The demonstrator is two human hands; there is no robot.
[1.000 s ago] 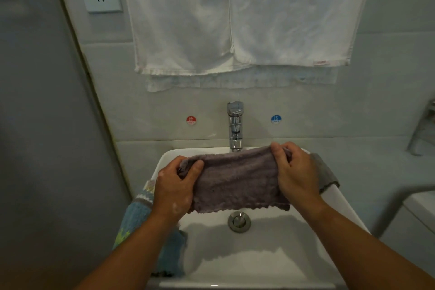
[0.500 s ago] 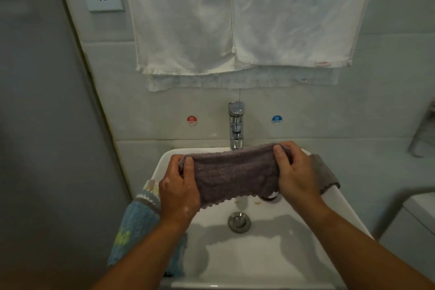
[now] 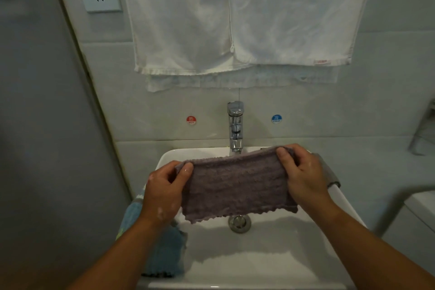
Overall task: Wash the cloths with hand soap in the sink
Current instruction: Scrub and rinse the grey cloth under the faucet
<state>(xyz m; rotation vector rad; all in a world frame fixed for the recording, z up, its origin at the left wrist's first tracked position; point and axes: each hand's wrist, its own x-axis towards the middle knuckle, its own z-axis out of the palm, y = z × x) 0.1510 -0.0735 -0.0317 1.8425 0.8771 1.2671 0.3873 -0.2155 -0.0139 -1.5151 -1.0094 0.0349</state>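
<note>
sink (image 3: 270, 266) front free | purple cloth (image 3: 235, 186) spans middle | faucet (image 3: 236, 129) behind | blue cloth (image 3: 162, 259) left rim

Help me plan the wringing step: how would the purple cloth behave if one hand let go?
Probably floppy: the purple cloth is spread only because the left hand and right hand pinch its top corners, and its lower edge hangs loose over the sink. Its fuzzy pile likely grips rather than slips. If wet, which I cannot tell, it would hang heavier.

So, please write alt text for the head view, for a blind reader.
The left hand and right hand hold a purple-grey cloth stretched over a white sink, near the tap. A blue cloth hangs over the sink's left rim; white towels hang above.
</note>
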